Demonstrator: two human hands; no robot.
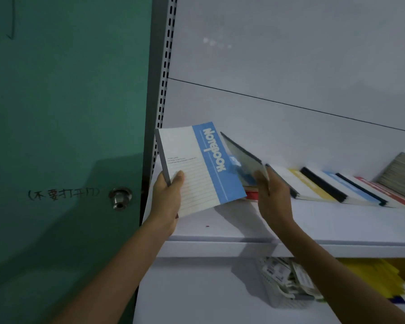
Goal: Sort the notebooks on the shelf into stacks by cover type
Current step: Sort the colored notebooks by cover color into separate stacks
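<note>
**Blue-banded notebook held up at the shelf's left end**

Green fills the left third of the frame: a painted door [68, 113] with handwritten characters beside a metal knob [120, 197]. Just right of it, a grey slotted upright [164, 66] runs from the top edge down to the shelf.

At lower centre the left hand [167, 202] grips a blue-and-white notebook [204, 169] by its bottom corner near the grey spine. The thumb lies on the lined cover and the fingers are behind it. The book is raised clear of the white shelf [243, 228], tilted, with "NOTEBOOK" reading sideways on the blue band.

Right of centre, the right hand [274, 197] pinches a second notebook [243, 157] by its lower edge. That book is steeply slanted and blurred, so its cover cannot be made out beyond a blue patch.

Further right, a row of notebooks [325, 185] lies overlapped along the back of the shelf, showing dark spines and yellow, blue and red bands. A grey stack [402, 174] leans at the right edge.

Below the shelf, at lower right, a white basket [281, 291] holds printed cards, with yellow sheets [379, 279] beside it.
</note>
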